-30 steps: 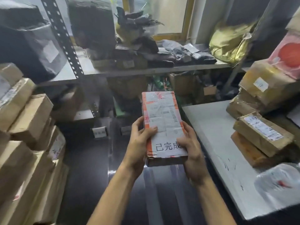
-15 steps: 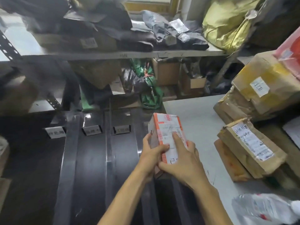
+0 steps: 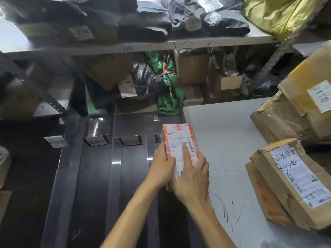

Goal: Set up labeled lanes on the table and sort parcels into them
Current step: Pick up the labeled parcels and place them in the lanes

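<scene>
A dark glossy counter [image 3: 93,176] runs away from the camera, split lengthwise into lanes by pale strips. Small label cards [image 3: 96,141] stand near the far end of the lanes, their writing too blurred to read. A white counter [image 3: 223,140] butts against the dark counter's right side and carries brown taped parcels [image 3: 293,185] along its right edge. Behind both stands a metal shelf [image 3: 125,48] loaded with dark mailer bags [image 3: 227,24], a yellow bag [image 3: 277,13], cardboard boxes [image 3: 192,68] and a green plastic bag [image 3: 170,90].

The parcel [image 3: 179,138], a small box with an orange-edged shipping label, is over the rightmost dark lane, just beside the white counter's edge. Whether it touches the surface cannot be told. Both hands are clamped on its near end. The left hand [image 3: 162,169] grips the left side with its thumb on top. The right hand [image 3: 191,179] holds the right side, its index finger lying straight along the label.
</scene>
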`<act>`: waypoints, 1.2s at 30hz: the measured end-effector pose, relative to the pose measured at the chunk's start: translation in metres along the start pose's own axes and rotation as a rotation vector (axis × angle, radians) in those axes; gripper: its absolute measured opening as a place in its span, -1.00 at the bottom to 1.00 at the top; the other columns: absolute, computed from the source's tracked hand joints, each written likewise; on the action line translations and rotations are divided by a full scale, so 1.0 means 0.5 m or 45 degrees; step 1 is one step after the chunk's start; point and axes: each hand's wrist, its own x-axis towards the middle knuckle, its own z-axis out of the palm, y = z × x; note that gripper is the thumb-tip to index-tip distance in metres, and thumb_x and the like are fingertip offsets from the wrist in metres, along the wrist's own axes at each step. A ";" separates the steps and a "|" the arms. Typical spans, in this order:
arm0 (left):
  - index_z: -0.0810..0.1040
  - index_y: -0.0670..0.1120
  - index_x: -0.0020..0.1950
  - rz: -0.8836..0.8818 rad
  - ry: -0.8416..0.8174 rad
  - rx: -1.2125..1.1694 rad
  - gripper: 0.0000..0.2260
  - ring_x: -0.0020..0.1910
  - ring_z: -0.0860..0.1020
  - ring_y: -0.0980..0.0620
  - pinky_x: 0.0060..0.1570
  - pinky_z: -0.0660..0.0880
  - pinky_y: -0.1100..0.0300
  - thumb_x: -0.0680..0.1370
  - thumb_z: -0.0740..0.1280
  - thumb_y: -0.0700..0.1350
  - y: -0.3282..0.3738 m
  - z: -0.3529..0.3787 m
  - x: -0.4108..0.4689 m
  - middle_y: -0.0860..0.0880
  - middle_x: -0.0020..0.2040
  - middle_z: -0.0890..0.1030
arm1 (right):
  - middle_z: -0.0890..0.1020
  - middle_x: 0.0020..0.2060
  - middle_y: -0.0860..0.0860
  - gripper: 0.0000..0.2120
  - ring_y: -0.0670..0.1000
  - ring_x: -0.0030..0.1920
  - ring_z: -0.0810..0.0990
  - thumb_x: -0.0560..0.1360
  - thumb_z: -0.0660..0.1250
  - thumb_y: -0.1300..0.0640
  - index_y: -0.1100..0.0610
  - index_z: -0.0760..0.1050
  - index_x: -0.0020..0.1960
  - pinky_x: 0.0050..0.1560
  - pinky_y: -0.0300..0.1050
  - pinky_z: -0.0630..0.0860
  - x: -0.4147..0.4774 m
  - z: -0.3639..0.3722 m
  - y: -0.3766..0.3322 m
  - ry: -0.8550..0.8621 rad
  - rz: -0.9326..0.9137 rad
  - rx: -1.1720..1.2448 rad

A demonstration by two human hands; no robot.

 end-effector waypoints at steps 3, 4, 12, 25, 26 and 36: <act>0.37 0.39 0.20 0.052 0.172 -0.067 -0.63 0.29 0.51 0.17 0.33 0.49 0.08 0.55 0.26 -0.08 -0.004 0.002 0.006 0.08 0.37 0.48 | 0.07 0.48 0.14 0.02 0.12 0.43 0.20 0.47 0.37 -0.26 -0.12 -0.26 0.65 0.40 -0.01 0.33 0.010 0.025 -0.003 -0.046 0.036 -0.015; 0.38 0.34 0.22 0.078 0.240 -0.095 -0.66 0.27 0.50 0.22 0.26 0.49 0.23 0.59 0.27 -0.09 0.000 -0.001 0.008 0.09 0.37 0.47 | 0.08 0.47 0.15 0.03 0.14 0.42 0.21 0.45 0.36 -0.28 -0.11 -0.24 0.65 0.40 0.01 0.33 0.012 0.036 -0.005 -0.043 0.050 -0.005; 0.49 0.06 0.22 0.156 0.419 -0.122 -0.74 0.25 0.54 0.09 0.25 0.49 0.18 0.63 0.20 -0.25 0.003 -0.056 0.014 0.18 0.16 0.55 | 0.12 0.46 0.24 -0.03 0.20 0.39 0.26 0.41 0.34 -0.36 -0.09 -0.24 0.51 0.41 0.10 0.34 0.021 0.128 0.002 -0.097 0.084 -0.048; 0.50 0.07 0.17 0.100 0.523 -0.206 -0.71 0.13 0.59 -0.01 0.28 0.51 -0.07 0.61 0.19 -0.29 -0.060 -0.107 -0.052 0.01 0.13 0.60 | 0.02 0.54 0.22 -0.30 0.23 0.49 0.11 0.64 0.21 -0.17 -0.01 -0.03 0.65 0.47 0.09 0.27 0.029 0.129 0.027 -0.278 0.008 0.041; 0.50 0.07 0.16 0.106 0.529 -0.213 -0.71 0.10 0.59 0.00 0.27 0.51 -0.07 0.61 0.19 -0.29 -0.063 -0.114 -0.061 0.01 0.12 0.60 | 0.04 0.55 0.21 -0.35 0.22 0.51 0.11 0.66 0.18 -0.13 0.03 0.02 0.64 0.48 0.08 0.28 0.026 0.120 0.024 -0.258 0.007 0.065; 0.54 -0.01 0.09 0.238 0.495 -0.275 -0.72 -0.10 0.60 0.05 -0.06 0.52 0.23 0.64 0.14 -0.34 -0.116 -0.270 -0.246 -0.06 0.04 0.64 | 0.52 0.33 0.05 -0.69 0.03 0.38 0.42 0.65 0.25 0.13 0.13 0.49 0.38 0.36 -0.25 0.22 -0.106 0.055 -0.198 0.090 -0.515 0.441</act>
